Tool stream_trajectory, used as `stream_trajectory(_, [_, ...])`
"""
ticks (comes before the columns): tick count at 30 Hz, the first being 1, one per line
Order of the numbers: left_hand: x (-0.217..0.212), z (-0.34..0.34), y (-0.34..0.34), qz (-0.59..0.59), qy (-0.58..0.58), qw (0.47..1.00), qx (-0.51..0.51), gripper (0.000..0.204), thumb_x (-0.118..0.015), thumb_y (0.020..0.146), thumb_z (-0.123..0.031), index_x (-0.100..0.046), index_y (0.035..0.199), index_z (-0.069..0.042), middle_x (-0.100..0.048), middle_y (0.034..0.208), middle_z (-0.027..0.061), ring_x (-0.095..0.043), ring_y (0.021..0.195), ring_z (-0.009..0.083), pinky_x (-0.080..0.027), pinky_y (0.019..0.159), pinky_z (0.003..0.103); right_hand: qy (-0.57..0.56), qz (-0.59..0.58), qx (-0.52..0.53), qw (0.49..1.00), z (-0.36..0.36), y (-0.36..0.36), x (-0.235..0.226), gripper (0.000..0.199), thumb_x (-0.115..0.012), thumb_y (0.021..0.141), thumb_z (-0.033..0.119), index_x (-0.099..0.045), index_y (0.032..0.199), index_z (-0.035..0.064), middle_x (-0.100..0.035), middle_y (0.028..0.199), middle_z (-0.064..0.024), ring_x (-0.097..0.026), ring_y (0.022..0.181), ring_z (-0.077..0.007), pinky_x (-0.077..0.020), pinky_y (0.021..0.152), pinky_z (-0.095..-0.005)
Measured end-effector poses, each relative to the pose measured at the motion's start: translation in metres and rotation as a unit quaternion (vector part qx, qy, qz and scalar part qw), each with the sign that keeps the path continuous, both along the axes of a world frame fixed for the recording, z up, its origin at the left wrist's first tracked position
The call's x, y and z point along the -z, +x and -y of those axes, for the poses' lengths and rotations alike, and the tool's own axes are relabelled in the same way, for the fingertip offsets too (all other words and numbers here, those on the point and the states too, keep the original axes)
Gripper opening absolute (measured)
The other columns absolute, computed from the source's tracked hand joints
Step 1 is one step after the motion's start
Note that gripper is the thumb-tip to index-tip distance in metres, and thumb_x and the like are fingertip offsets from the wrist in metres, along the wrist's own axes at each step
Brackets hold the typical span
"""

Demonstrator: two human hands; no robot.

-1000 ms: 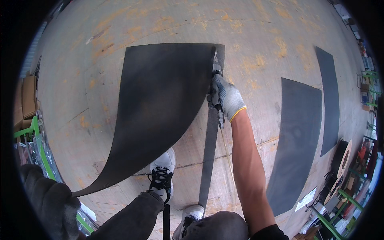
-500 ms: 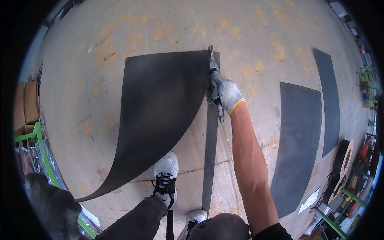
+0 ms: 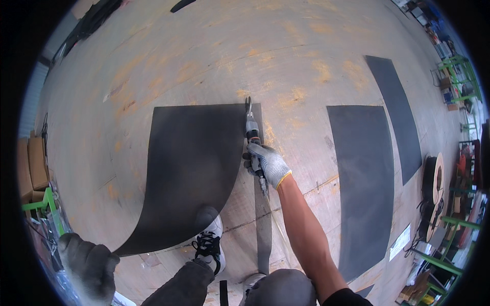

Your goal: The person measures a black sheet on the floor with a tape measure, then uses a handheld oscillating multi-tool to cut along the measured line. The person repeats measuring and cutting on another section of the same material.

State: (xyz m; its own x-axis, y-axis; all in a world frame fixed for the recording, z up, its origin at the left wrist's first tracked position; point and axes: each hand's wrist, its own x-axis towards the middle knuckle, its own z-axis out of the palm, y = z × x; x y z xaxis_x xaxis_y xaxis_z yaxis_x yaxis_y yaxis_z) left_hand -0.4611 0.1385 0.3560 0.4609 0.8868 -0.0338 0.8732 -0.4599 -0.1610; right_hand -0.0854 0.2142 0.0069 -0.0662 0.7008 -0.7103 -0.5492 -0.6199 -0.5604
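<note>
In my right hand (image 3: 270,162), in a pale work glove with a yellow cuff edge, are air shears (image 3: 252,128). Their scissor-like blades point away from me, at the far right corner of a large black sheet (image 3: 186,153). My left hand (image 3: 91,268), in a grey glove, is closed on the sheet's near left corner and holds it off the floor. The sheet curves up toward that hand, and its near edge overlaps the toe of my shoe (image 3: 208,242). A narrow dark strip (image 3: 263,224) lies along the right side, partly beneath the shears and my right hand.
To the right, a wide black piece (image 3: 363,188) and a narrower black piece (image 3: 397,112) lie on the worn floor (image 3: 301,66). Beyond them are a reel (image 3: 433,188) and green racks (image 3: 454,222). Cardboard boxes (image 3: 37,166) stand at left. A thin hose trails from the shears.
My view has shifted, so the sheet and shears sit lower in the picture. My left hand, with the sheet's corner, appears further right. The near edge now covers the shoe's toe.
</note>
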Motion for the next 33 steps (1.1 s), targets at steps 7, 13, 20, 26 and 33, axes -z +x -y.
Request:
stream_trajectory(7, [0.007, 0.008, -0.016, -0.013, 0.013, 0.998, -0.064, 0.029, -0.063, 0.100, -0.025, -0.055, 0.080, -0.005, -0.049, 0.080, 0.0138, -0.051, 0.084, 0.0354, -0.040, 0.094, 0.048, 0.039, -0.017, 0.028, 0.999, -0.002, -0.006, 0.018, 0.030, -0.071, 0.103, 0.033, -0.066, 0.112, 0.0049, -0.069, 0.088, -0.0063, -0.059, 0.060, -0.0140, -0.0497, 0.055, -0.0309])
stream_trajectory(13, [0.011, 0.015, -0.009, 0.040, 0.066, 0.990, -0.120, 0.032, -0.063, 0.102, -0.028, -0.061, 0.081, -0.004, -0.051, 0.080, 0.0127, -0.052, 0.083, 0.0343, -0.041, 0.088, 0.046, 0.005, -0.036, -0.012, 0.999, 0.030, -0.027, -0.012, 0.039, -0.071, 0.103, 0.031, -0.062, 0.128, 0.0020, -0.071, 0.095, -0.0104, -0.062, 0.064, -0.0146, -0.0513, 0.057, -0.0292])
stream_trajectory(20, [0.025, 0.013, 0.016, 0.077, -0.007, 0.997, -0.027, 0.029, -0.073, 0.091, -0.030, -0.062, 0.078, -0.007, -0.050, 0.075, 0.0096, -0.051, 0.079, 0.0329, -0.040, 0.085, 0.046, 0.014, -0.087, -0.061, 0.994, 0.125, -0.037, -0.044, 0.051, -0.072, 0.104, 0.029, -0.054, 0.143, 0.0003, -0.070, 0.121, -0.0150, -0.071, 0.086, -0.0174, -0.0574, 0.068, -0.0285])
stream_trajectory(26, [0.033, 0.008, 0.035, 0.077, -0.024, 0.997, 0.005, 0.017, -0.079, 0.081, -0.017, -0.065, 0.080, -0.008, -0.056, 0.078, 0.0101, -0.054, 0.080, 0.0330, -0.042, 0.089, 0.047, -0.026, 0.336, -0.166, 0.927, 0.257, -0.004, -0.052, 0.056, -0.079, 0.094, 0.029, -0.058, 0.138, 0.0028, -0.070, 0.119, -0.0206, -0.073, 0.094, -0.0337, -0.0578, 0.081, -0.0430])
stream_trajectory(33, [0.036, 0.011, 0.052, 0.054, -0.061, 0.994, 0.073, 0.016, -0.079, 0.083, -0.016, -0.069, 0.093, -0.009, -0.061, 0.082, 0.0104, -0.058, 0.082, 0.0329, -0.043, 0.084, 0.046, -0.237, 0.575, -0.122, 0.773, 0.457, 0.010, -0.027, 0.055, -0.077, 0.088, 0.019, -0.053, 0.134, 0.0006, -0.058, 0.134, -0.0301, -0.066, 0.110, -0.0518, -0.0555, 0.092, -0.0570])
